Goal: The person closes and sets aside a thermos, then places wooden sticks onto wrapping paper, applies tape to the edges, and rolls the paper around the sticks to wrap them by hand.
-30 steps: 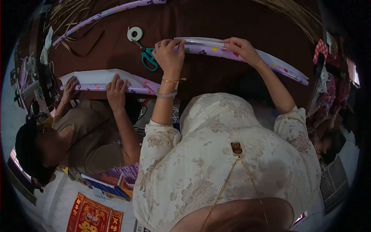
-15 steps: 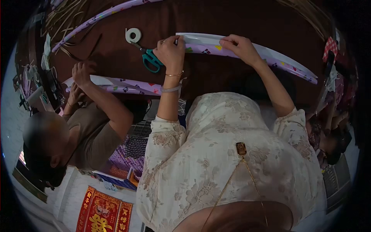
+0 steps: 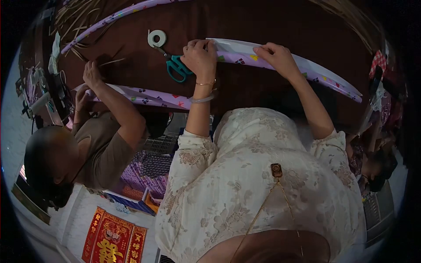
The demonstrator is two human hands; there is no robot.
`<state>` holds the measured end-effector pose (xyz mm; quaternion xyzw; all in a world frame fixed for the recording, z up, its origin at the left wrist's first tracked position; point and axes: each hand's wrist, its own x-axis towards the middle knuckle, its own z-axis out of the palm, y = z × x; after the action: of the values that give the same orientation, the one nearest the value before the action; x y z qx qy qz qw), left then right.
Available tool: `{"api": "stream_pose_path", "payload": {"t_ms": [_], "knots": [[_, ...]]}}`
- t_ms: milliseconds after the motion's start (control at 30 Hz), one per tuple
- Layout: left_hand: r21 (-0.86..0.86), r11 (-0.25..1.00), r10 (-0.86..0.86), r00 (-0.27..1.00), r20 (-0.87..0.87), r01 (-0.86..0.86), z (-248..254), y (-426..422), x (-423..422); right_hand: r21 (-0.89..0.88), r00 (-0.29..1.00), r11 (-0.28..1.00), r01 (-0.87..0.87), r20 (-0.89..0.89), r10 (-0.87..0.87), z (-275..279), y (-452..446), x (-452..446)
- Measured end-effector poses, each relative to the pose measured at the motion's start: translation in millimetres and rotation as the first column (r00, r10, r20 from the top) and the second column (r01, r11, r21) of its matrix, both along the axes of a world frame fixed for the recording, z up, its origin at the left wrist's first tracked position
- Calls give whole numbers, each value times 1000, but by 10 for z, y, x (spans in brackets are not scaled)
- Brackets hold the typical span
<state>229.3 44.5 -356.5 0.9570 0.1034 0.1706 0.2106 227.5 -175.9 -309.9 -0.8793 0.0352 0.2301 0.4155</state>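
A long strip of lilac wrapping paper [image 3: 241,59] with small coloured prints lies crosswise before me, partly rolled, its white underside showing along the far side. My left hand [image 3: 199,57] pinches the paper's left end, thumb and fingers together. Farther along, my right hand [image 3: 277,60] has thumb and fingers closed on the far edge. Teal-handled scissors [image 3: 176,69] lie just left of my left hand, blades pointing toward a white tape roll [image 3: 156,38].
At left, a co-worker's hands [image 3: 90,81] work on another lilac paper strip [image 3: 149,97]. A long lilac roll [image 3: 109,18] and tan strips [image 3: 72,26] lie at the far left of the brown tabletop [image 3: 263,19]. Below stands a crate of patterned rolls [image 3: 147,173].
The view has shifted slightly, moving the table items a little right. My hands keep their hold on the paper. The co-worker's hands have moved apart, and a thin pale strip shows beyond them.
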Motion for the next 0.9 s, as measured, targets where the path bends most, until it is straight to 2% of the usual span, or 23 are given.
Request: {"api": "stream_pose_path", "payload": {"t_ms": [33,67,367,433,533,900], "knots": [[0,1000,2,1000,-1,-2,-5,-2,-4,36,996,999,29,80,-32,-16,5,-17],[1,1000,10,1000,8,-10,-12,-7,-4,36,996,999,27,79,-30,-23,-1,-9],[-23,1000,20,1000,11,-20,-45,-8,34,20,999,999,33,10,-33,2,17,60],[-34,999,18,1000,24,-17,-40,-8,40,-86,995,996,-19,-95,11,18,15,91],[-30,999,19,1000,-13,-20,-17,-31,34,-101,990,995,-18,-139,4,59,0,113],[-53,998,13,999,-32,-14,-23,-39,24,-57,992,998,19,-127,-26,45,7,100]]}}
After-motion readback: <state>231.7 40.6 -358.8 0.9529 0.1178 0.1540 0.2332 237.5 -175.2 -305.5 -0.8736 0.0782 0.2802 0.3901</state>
